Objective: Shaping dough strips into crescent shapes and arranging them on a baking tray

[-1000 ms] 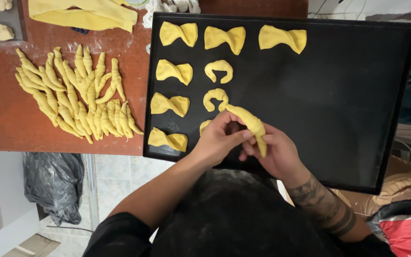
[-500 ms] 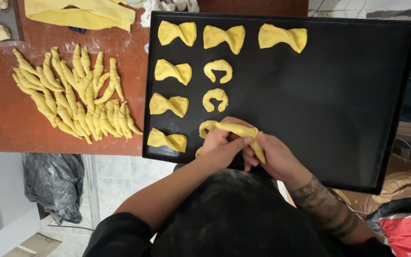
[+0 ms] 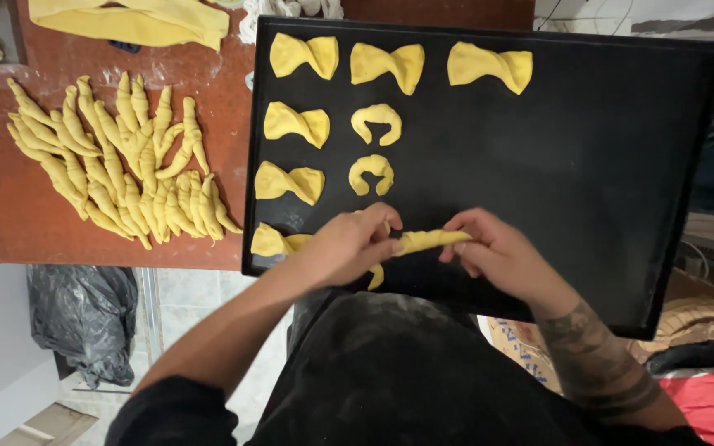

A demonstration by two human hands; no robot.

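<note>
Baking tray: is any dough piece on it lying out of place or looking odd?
Nothing stands out. On the black tray the bow-shaped pieces and curled pieces lie in tidy columns, apart from one another. The left hand and right hand hold one dough roll above the tray.

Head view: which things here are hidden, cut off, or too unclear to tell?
- Dough roll, head view: its left end is covered by the left hand; the right hand hides the other tip.
- Bow-shaped piece: partly behind the left hand.
- Folded dough sheet: cut off by the top edge.
- Black tray: its near edge is hidden by the person's body.
- Each grip: the fingertips' exact contact is not visible.
</note>
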